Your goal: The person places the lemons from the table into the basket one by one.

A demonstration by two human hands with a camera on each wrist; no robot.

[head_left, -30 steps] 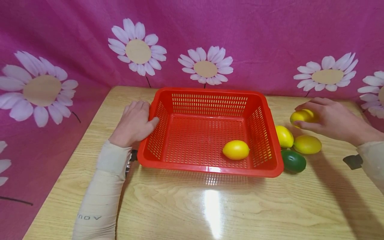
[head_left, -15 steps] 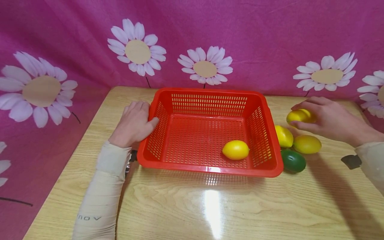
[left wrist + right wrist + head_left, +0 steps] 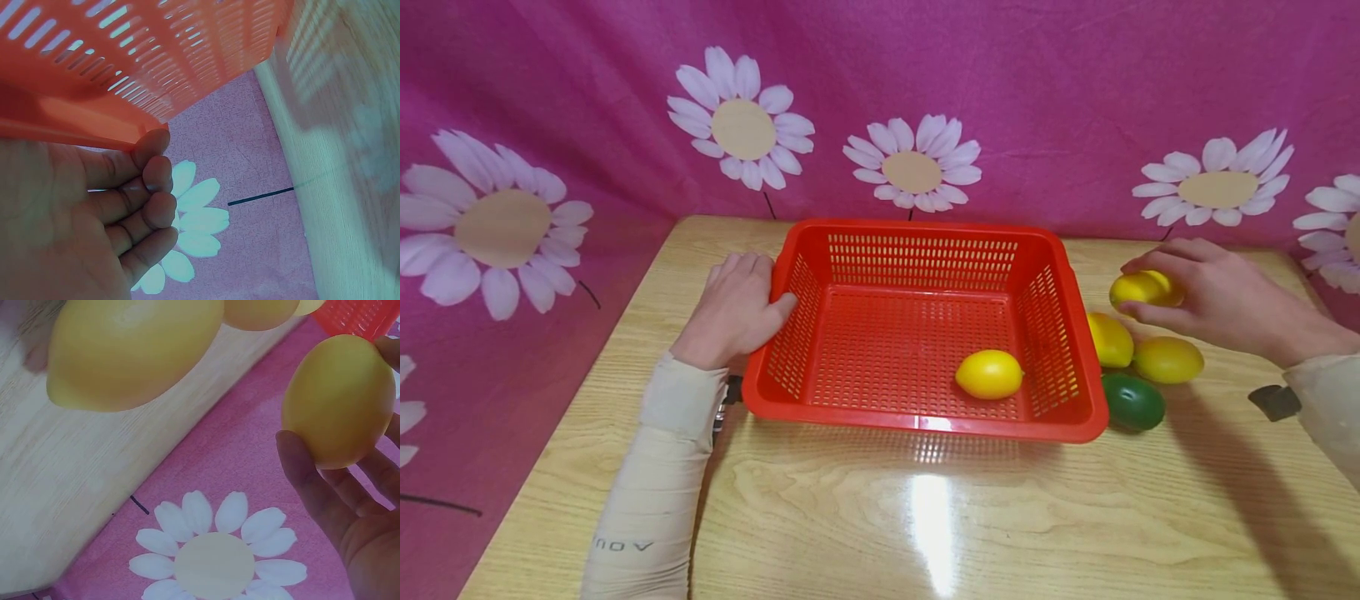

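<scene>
A red slotted plastic basket (image 3: 917,427) stands on the table, with one lemon (image 3: 989,375) lying at its near right inside. My left hand (image 3: 733,308) grips the basket's left rim, thumb on the inner side. In the left wrist view the fingers (image 3: 153,212) lie outside the wall. To the right of the basket, my right hand (image 3: 1232,300) holds another lemon (image 3: 1131,290) between thumb and fingers. The right wrist view shows this yellow fruit (image 3: 340,403) held above the table's far side.
By the basket's right wall lie a partly hidden lemon (image 3: 1111,342), a duller yellow lemon (image 3: 1168,360) and a dark green oval fruit (image 3: 1135,403). A pink cloth with white daisies (image 3: 1030,100) hangs behind the wooden table (image 3: 820,517).
My right hand has shifted slightly left toward the basket with the lemon. The left hand, the basket and the other fruits have stayed in place.
</scene>
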